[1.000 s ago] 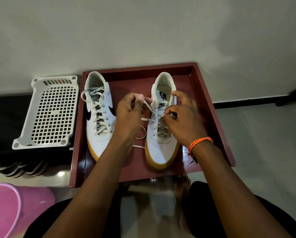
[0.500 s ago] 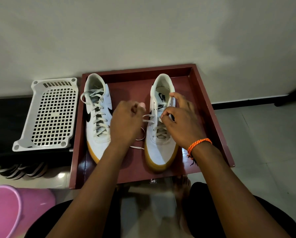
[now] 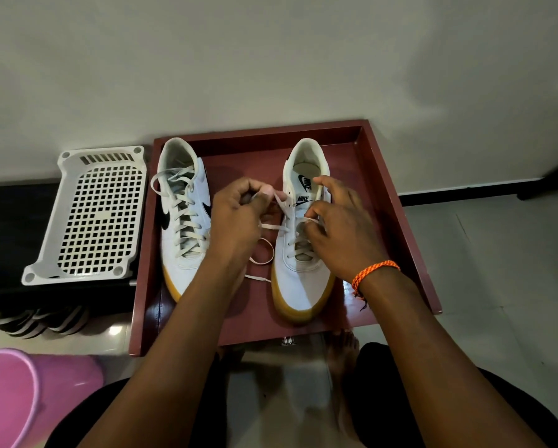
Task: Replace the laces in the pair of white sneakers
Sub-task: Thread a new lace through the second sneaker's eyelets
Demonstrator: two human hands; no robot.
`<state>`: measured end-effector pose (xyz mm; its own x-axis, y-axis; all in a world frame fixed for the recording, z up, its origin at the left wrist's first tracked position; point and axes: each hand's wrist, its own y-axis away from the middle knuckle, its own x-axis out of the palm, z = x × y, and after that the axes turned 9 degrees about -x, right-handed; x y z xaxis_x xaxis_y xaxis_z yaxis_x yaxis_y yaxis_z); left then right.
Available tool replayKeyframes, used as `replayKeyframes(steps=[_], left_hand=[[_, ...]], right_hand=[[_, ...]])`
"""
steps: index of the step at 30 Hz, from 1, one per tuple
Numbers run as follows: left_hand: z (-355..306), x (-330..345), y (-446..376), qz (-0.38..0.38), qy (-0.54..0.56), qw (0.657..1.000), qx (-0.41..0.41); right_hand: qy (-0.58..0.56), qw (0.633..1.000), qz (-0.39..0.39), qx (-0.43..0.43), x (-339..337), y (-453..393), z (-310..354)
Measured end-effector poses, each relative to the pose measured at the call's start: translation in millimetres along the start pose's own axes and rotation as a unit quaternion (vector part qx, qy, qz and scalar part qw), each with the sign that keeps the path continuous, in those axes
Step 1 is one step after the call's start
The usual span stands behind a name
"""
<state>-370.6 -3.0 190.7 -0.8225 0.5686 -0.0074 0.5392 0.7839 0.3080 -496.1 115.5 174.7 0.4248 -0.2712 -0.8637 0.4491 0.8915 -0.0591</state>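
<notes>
Against a plain wall, on a red tray (image 3: pixel 397 202), we work the right sneaker (image 3: pixel 298 276): left hand (image 3: pixel 235 221) has drawn its pinched lace (image 3: pixel 279 205) back up, right hand (image 3: pixel 342 237) pinching lace at the eyelets. Lacing approx. half done; left sneaker (image 3: pixel 180 221) fully laced.

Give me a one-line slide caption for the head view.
Both hands, left hand and right hand, work the lace on the right sneaker in a red tray.
</notes>
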Motion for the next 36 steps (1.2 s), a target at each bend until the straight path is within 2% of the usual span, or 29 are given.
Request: replayKeyframes(steps=[5,8,10,12,14,17,18,20,23,25,27,36], left_hand=[[-10,-6,2,-0.007,0.170,0.984,-0.046],[-12,-9,-1,-0.008,0.236,0.971,-0.043],[-11,-10,-4,-0.023,0.235,0.971,-0.040],[-3,-13,-9,-0.069,0.128,0.989,-0.038],[10,-14,-15,-0.099,-0.074,0.992,0.004],[24,-8,-14,-0.033,-0.323,0.943,0.075],[26,-5,-13,-0.021,-0.362,0.927,0.097],[28,0,-14,-0.026,-0.375,0.916,0.138],[27,0,-16,-0.022,-0.318,0.937,0.141],[21,-3,-15,-0.016,-0.214,0.973,0.086],[13,-4,-11,-0.013,-0.109,0.993,0.049],[-5,-10,-3,0.001,0.132,0.990,0.045]], right_hand=[[-0.033,0.999,0.000,-0.001,1,-1,-5],[-0.053,0.999,-0.006,0.001,0,0,-6],[-0.054,0.999,-0.008,-0.001,0,-1,-7],[-0.053,0.999,-0.008,-0.001,1,-1,-8],[-0.057,0.998,-0.010,-0.001,2,-1,-8],[-0.066,0.998,-0.014,-0.006,2,-1,-7],[-0.065,0.998,-0.013,-0.009,2,-1,-7],[-0.060,0.998,-0.011,-0.013,1,0,-8],[-0.054,0.998,-0.008,-0.013,1,-1,-8],[-0.051,0.999,-0.009,-0.014,2,-1,-9],[-0.043,0.999,-0.005,-0.014,1,-2,-8],[-0.052,0.999,-0.002,-0.010,-2,1,-7]])
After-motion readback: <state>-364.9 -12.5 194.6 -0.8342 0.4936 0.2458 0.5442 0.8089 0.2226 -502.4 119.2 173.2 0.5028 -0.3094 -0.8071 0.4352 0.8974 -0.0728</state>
